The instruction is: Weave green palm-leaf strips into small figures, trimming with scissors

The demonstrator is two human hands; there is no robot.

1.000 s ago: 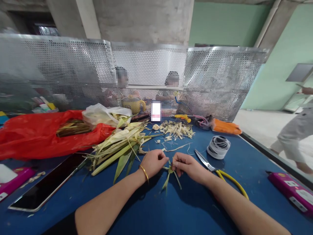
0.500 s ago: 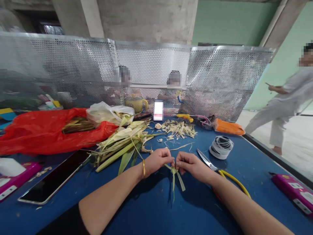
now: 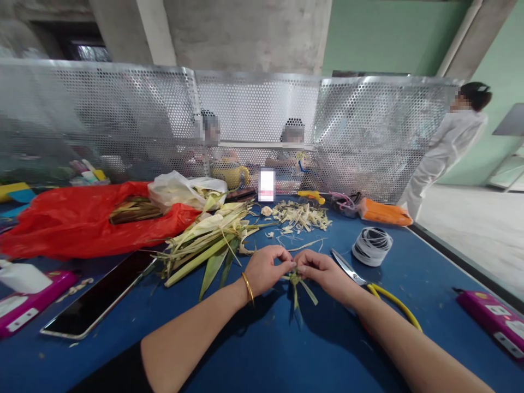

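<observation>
Both of my hands meet over the middle of the blue table, pinching a small bundle of corn husk strips [image 3: 295,279]. My left hand [image 3: 270,270], with a gold bangle at its wrist, has thumb and fingertips closed at the top of the bundle. My right hand [image 3: 321,271] pinches it from the other side, fingertips nearly touching the left ones. Green and pale husk ends hang below the fingers; the gripped part is mostly hidden. Scissors [image 3: 351,273] with yellow handles lie beside my right hand, partly under the forearm. A pile of corn husks [image 3: 208,243] lies beyond my left hand.
A roll of white tie [image 3: 371,246] stands right of the scissors. Husk scraps [image 3: 302,216] are heaped at the back. On the left are a phone [image 3: 100,295], a red plastic bag [image 3: 82,218] and a purple power strip [image 3: 36,305]. A perforated metal screen [image 3: 254,98] borders the table.
My left hand has shifted slightly right, closing the gap between the two hands at the husk bundle. A person at the right has walked farther back along the table's side.
</observation>
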